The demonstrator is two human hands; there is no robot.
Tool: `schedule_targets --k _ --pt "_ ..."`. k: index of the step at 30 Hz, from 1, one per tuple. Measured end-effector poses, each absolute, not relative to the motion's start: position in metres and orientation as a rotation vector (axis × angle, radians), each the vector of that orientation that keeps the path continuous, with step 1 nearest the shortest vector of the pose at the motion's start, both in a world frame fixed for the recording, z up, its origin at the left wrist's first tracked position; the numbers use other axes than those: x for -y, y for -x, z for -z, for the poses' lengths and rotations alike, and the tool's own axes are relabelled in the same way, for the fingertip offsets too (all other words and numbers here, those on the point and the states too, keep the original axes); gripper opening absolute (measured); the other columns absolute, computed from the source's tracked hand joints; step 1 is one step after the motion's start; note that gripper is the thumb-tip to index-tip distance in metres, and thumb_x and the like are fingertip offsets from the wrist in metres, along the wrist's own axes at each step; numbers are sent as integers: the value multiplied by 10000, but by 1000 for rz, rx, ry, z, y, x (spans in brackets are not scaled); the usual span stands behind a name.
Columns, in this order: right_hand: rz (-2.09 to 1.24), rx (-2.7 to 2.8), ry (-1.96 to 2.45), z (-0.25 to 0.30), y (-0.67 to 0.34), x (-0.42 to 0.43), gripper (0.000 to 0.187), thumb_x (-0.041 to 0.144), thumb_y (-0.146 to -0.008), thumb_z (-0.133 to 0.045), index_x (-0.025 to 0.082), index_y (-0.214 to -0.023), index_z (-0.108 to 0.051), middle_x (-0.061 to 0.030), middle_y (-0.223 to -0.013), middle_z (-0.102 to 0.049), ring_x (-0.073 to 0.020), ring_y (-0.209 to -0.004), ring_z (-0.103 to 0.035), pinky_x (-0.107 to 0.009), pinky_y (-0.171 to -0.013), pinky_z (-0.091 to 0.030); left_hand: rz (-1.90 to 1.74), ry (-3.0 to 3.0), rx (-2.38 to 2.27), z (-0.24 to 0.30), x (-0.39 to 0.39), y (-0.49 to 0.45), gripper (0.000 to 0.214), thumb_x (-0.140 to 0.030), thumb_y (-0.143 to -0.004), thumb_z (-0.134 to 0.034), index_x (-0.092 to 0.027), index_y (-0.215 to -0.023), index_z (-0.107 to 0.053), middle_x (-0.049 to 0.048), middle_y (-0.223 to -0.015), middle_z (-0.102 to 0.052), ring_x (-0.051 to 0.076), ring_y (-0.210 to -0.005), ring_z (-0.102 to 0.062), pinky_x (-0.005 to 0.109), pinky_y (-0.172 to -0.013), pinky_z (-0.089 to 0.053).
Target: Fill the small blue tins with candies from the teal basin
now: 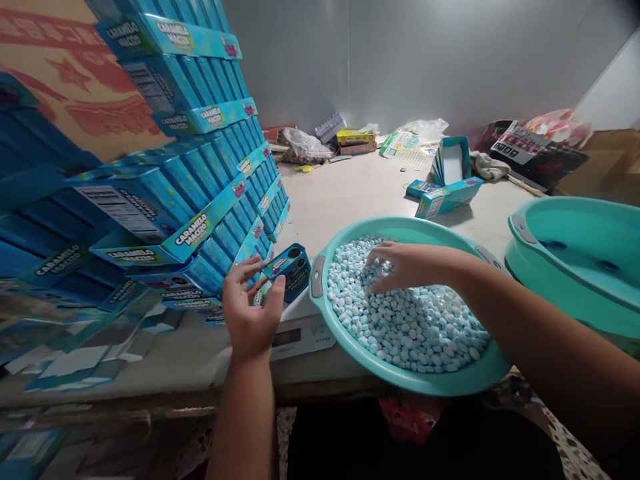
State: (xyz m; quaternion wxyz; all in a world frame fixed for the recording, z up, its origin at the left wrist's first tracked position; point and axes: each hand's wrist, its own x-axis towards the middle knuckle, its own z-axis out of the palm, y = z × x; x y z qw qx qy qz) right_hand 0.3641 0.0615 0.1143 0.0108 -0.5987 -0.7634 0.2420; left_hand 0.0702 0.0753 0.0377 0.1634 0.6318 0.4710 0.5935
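Note:
My left hand (253,307) has its fingers apart and slightly curled. It is right beside a small blue candy box (291,270) that stands on a white scale (305,340); whether the fingertips touch the box I cannot tell. A turquoise basin (370,367) with grey handle grips holds a heap of pale blue and white candies (415,340). Over its far left part reaches my right hand (393,263), thumb and fingers apart, the fingertips down among the candies. No candy shows clearly between them.
Display trays (200,230) packed with blue boxes are stacked high on the left. A second turquoise basin (545,267) stands at the right. Behind lie an open blue carton (453,163), a flat display tray (447,199), plastic bags (305,147) and a yellow box (356,140).

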Motion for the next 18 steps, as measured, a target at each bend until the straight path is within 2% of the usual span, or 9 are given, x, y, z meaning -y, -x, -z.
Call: schedule_targets --k 4,7,11,18 --pt "-735 2389 1822 -114 -366 -66 402 495 -769 -706 242 -1081 -728 -79 -1051 -702 -219 -829 -618 -317 -657 -418 -1952 -1787 -1210 -37 -77 -68 442 -312 -800 -682 -210 -1160 -447 114 -1218 -567 235 -1193 -616 456 -1039 -505" --pt "-707 2386 1775 -113 -369 -68 235 370 -758 -720 237 -945 -772 -58 -916 -721 -198 -771 -608 -311 -638 -398 -2029 -1767 -1203 -37 -78 -67 439 -307 -811 -658 -228 -1171 -418 107 -1192 -569 233 -1186 -619 470 -1045 -505" --pt "-652 2342 1772 -112 -371 -68 164 285 -745 -711 230 -881 -782 -48 -864 -727 -190 -745 -612 -316 -638 -408 -2017 -1737 -1246 -38 -75 -68 341 -307 -854 -593 -238 -1138 -417 103 -1155 -590 231 -1161 -636 472 -1004 -540" --pt "-596 2203 1880 -123 -368 -66 138 238 -762 -671 220 -847 -777 -35 -811 -729 -171 -687 -618 -313 -616 -431 -2035 -1712 -1183 -38 -73 -70 315 -286 -854 -602 -236 -1119 -439 83 -1134 -601 219 -1145 -647 456 -993 -546"
